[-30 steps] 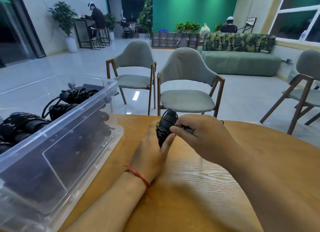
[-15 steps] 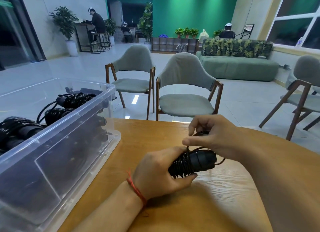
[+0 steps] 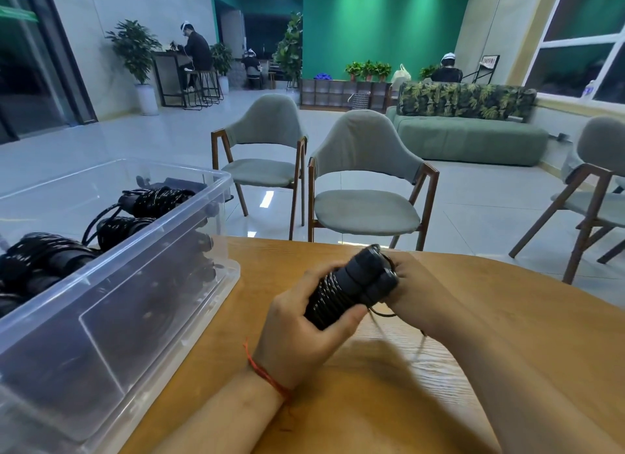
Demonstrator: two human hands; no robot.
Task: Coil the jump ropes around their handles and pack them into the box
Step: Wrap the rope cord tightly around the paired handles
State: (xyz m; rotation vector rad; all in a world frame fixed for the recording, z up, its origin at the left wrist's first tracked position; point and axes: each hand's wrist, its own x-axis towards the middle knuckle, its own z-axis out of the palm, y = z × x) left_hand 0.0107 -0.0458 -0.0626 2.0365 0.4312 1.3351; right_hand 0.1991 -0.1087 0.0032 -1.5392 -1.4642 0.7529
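Observation:
A black jump rope (image 3: 351, 284), its cord coiled round the two paired handles, is held above the round wooden table (image 3: 372, 403). My left hand (image 3: 304, 331) grips the coiled part from below, thumb across the front. My right hand (image 3: 419, 294) is at the handles' far end, its fingers hidden behind them, with a short loose loop of cord beneath it. The clear plastic box (image 3: 135, 284) stands on the table at the left and holds several coiled black ropes (image 3: 145, 203).
Two grey chairs (image 3: 365, 189) stand just beyond the table's far edge, a third chair (image 3: 595, 196) at the right. A green sofa and seated people are far back in the room.
The bundle has tilted so the handle ends point up and away. My right hand moved from above the handles to their far end, and the loose cord is shorter.

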